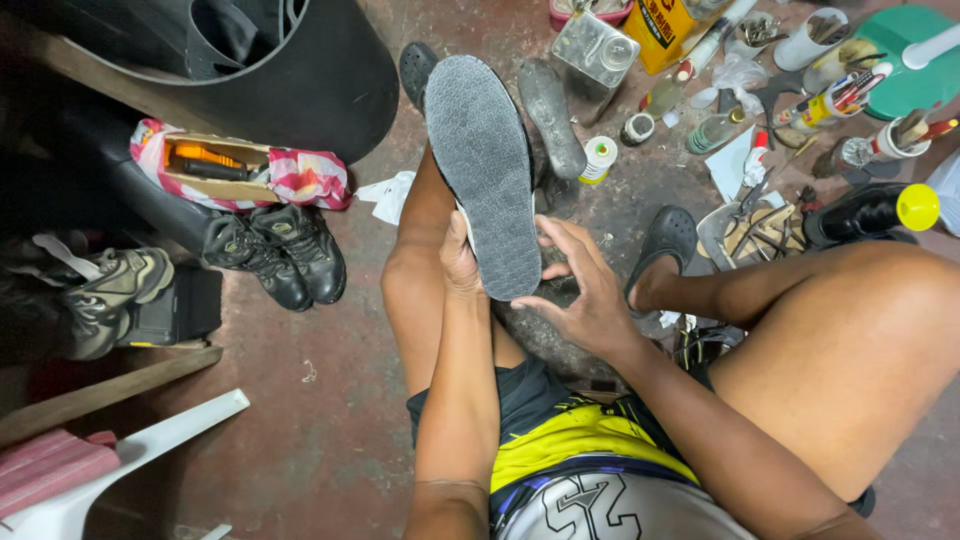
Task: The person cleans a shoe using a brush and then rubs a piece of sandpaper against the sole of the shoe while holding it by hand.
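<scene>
Reddish concrete floor [330, 420] lies beneath my knees. Nearest, my right hand [585, 290] rests spread open against the grey shoe sole [487, 170], held upright between my legs; my left hand [458, 262] grips its lower edge. Beyond, black boots [280, 250], glue bottles [600, 158] and tools clutter the ground.

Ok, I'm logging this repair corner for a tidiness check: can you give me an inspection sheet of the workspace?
Surface: stained reddish floor.
Job's things: grey shoe sole, tread up, over the knee.
Clutter: black boots, metal can, small bottles, cups of tools.
Hands: left hand grips the sole's edge; right hand open, fingertips at its heel end.
Cables: nothing seen.
Surroundings: black barrel, white plastic chair.
</scene>
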